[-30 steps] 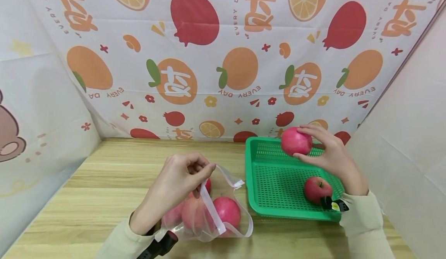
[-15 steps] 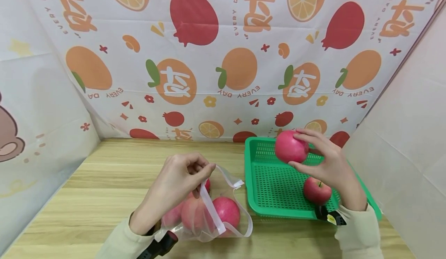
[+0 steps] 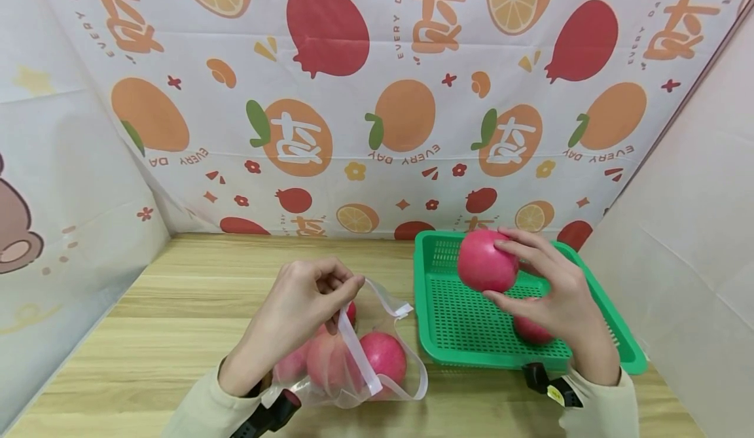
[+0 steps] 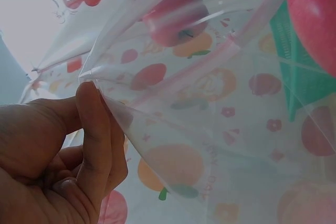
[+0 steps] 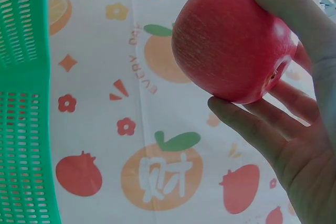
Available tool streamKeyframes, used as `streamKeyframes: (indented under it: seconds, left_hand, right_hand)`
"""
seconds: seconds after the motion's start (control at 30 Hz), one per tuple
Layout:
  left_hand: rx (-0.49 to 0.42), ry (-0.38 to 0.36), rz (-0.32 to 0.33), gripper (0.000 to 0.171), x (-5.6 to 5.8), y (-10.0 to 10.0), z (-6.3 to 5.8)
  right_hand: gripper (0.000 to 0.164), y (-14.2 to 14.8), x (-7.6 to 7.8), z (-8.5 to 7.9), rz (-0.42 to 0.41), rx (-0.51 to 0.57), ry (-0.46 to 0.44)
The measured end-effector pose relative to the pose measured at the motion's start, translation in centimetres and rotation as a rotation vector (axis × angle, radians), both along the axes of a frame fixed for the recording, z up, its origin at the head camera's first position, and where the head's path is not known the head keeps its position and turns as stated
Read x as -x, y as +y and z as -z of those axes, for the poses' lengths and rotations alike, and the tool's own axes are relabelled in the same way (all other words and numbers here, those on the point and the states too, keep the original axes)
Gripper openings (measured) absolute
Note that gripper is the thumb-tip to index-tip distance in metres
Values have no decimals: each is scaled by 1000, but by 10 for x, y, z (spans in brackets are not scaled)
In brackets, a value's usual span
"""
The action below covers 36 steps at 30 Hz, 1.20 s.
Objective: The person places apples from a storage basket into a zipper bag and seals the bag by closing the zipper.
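Note:
My left hand (image 3: pixel 306 320) pinches the edge of a clear plastic bag (image 4: pixel 173 98) between thumb and fingers, holding its mouth up. Inside the bag lie several red apples, one of them (image 3: pixel 383 359) at the open right side. My right hand (image 3: pixel 554 287) grips a red apple (image 3: pixel 487 260) by thumb and fingertips, above the green basket (image 3: pixel 432 340). The right wrist view shows the same apple (image 5: pixel 231 40) with its dimpled end toward the palm. A second apple (image 3: pixel 532 323) rests in the basket, partly hidden behind my right hand.
The basket stands at the right of the wooden table (image 3: pixel 194 300), close to the back wall. A fruit-printed cloth (image 3: pixel 377 110) hangs behind, and pale cloth walls (image 3: pixel 689 228) close in the sides. The bag lies left of the basket.
My right hand has carried its apple left and down over the basket, covering more of the apple that rests there. My left hand and the bag have stayed in place.

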<state>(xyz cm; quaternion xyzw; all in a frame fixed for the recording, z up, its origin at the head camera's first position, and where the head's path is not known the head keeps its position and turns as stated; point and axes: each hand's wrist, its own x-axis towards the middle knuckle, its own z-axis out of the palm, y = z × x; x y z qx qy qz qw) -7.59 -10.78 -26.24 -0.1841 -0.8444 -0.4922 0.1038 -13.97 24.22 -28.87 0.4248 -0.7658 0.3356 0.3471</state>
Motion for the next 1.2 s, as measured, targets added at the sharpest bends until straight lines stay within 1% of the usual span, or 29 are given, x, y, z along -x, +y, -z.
streamKeyframes:
  seconds: [0.17, 0.3, 0.4, 0.53, 0.87, 1.13, 1.2]
  left_hand:
    - [4, -5, -4, 11, 0, 1, 0]
    - [6, -4, -4, 12, -1, 1, 1]
    - [5, -7, -3, 12, -1, 1, 1]
    - [6, -9, -3, 11, -1, 2, 2]
    - [0, -2, 10, 12, 0, 3, 3]
    - [-47, -7, 9, 9, -1, 2, 9]
    - [-57, -18, 5, 8, -2, 2, 10]
  right_hand:
    - [67, -4, -11, -5, -16, 4, 26]
    - [64, -9, -17, -8, -41, 17, 84]
    - [61, -13, -20, -11, -72, 27, 127]
    - [58, -18, -25, -12, -117, 31, 151]
    - [57, -29, -33, -11, -160, 5, 143]
    - [54, -40, -34, -8, -256, -7, 135]
    - [53, -42, -35, -8, -278, -7, 130]
